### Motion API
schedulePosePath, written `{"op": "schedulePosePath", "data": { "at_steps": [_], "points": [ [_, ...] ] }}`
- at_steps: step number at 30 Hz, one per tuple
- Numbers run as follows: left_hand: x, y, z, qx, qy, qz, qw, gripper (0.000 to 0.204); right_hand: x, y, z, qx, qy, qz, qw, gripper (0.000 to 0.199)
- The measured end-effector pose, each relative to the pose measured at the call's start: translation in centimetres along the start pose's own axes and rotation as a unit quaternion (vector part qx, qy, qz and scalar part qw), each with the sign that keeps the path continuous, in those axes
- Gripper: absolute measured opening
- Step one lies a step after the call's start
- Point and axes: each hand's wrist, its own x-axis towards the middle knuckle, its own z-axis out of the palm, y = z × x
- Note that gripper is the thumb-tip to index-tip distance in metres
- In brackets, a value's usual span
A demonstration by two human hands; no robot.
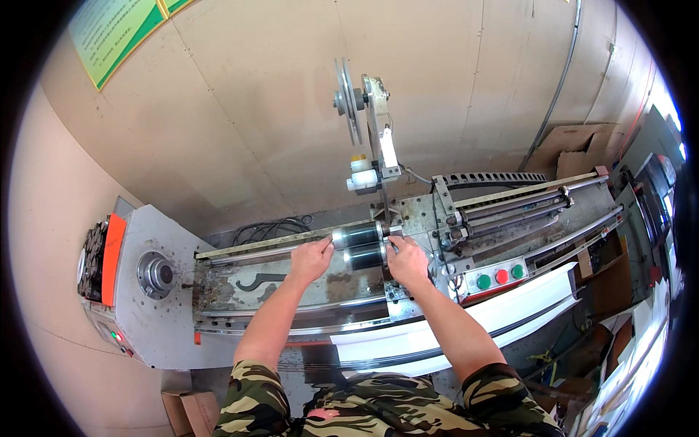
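A black cylinder with shiny metal ends (359,235) lies across the bed of a long lathe-like machine (313,300). My left hand (312,259) is closed at its left end, the fingertips partly hidden. At its right end my right hand (408,261) is closed, thumb and fingers against the metal end by the carriage plate (416,211). Just below, a second dark cylindrical shape (364,256) shows between my hands; whether it is a separate part or a reflection I cannot tell. A dark hook spanner (261,281) rests on the bed, left of my left hand.
The grey headstock with a round chuck (160,274) stands at the left. An upright arm with a pulley wheel (349,100) rises behind the carriage. A panel of green and red buttons (501,276) sits right of my right hand. Coiled black cable (269,230) lies behind the bed.
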Motion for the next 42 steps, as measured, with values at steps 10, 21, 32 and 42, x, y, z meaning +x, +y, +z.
{"op": "schedulePosePath", "data": {
  "at_steps": [10,21,32,42],
  "points": [
    [-0.1,0.2,0.4,-0.004,-0.004,-0.006,1.000,0.036,-0.1,-0.1,-0.5,-0.041,-0.015,-0.003,0.999,0.030],
    [-0.1,0.6,0.7,-0.010,0.027,0.018,0.999,0.034,-0.2,0.7,-0.9,-0.080,-0.027,-0.050,0.995,0.030],
    [0.1,1.1,0.8,-0.007,0.015,0.015,1.000,0.035,-0.3,0.7,-2.1,-0.075,-0.056,-0.046,0.995,0.034],
    [0.4,2.1,0.9,0.008,0.008,0.010,1.000,0.035,0.0,1.6,-2.5,-0.069,-0.035,-0.050,0.996,0.031]
  ]
}}
